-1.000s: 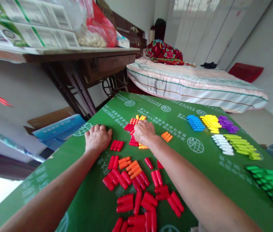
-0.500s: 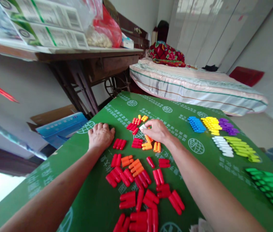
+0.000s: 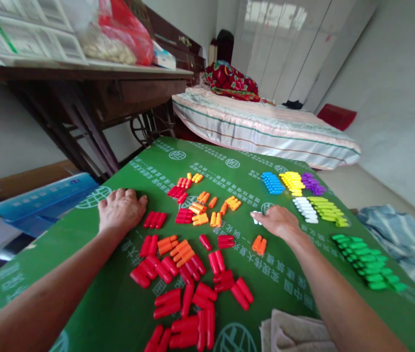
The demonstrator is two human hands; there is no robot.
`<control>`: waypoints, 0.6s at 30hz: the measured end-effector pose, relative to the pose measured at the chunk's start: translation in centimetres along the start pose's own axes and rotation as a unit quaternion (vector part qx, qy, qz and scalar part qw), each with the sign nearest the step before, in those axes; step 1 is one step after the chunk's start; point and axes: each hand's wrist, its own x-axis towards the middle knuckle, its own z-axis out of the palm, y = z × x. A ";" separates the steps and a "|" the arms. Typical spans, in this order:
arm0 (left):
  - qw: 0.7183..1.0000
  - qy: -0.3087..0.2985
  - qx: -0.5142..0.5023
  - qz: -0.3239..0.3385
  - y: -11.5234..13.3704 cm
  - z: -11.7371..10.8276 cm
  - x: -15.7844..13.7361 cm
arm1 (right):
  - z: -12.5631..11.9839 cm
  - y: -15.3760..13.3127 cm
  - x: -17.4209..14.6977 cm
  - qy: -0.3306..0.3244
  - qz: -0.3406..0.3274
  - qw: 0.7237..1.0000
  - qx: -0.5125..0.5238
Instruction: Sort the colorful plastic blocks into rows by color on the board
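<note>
My right hand (image 3: 279, 221) is closed on a small white peg-shaped plastic piece (image 3: 257, 218), held low over the board, left of the row of white pieces (image 3: 305, 210). Palm down, my left hand (image 3: 122, 209) lies on the green board (image 3: 115, 278) with its fingers stretched out, holding nothing. A group of red pieces (image 3: 155, 219) is just to its right. Between my hands, orange pieces (image 3: 200, 218) are scattered loosely, and one orange pair (image 3: 259, 244) lies below my right hand. More red pieces (image 3: 167, 302) are heaped nearer me.
Sorted groups of blue (image 3: 272, 183), yellow (image 3: 291, 183), purple (image 3: 312, 183), lime (image 3: 327, 210) and green pieces (image 3: 367, 261) lie on the right. A folded cloth (image 3: 295, 332) rests at the near edge. A wooden table (image 3: 145, 90) stands at left, a bed (image 3: 266, 122) behind.
My right hand has moved right with the white piece, away from the orange pieces toward the white row. My left hand stays flat on the board. The view has swung right.
</note>
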 end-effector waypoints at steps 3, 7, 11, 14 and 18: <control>1.000 -0.005 0.009 -0.004 0.0 0.0 0.1 | -0.1 1.5 0.0 0.022 -0.035 0.999 0.030; 1.000 -0.016 0.017 -0.012 0.0 0.0 0.4 | 0.4 2.9 0.5 0.050 -0.171 0.982 0.068; 0.999 -0.028 0.022 -0.020 0.0 -0.1 0.9 | 1.3 2.8 1.2 0.047 -0.223 0.972 0.064; 0.999 -0.031 0.028 -0.023 0.0 -0.1 1.0 | 1.7 2.6 1.5 0.057 -0.226 0.970 0.063; 0.999 -0.032 0.036 -0.025 0.1 0.0 1.1 | 1.2 3.6 1.7 0.095 -0.213 0.970 0.070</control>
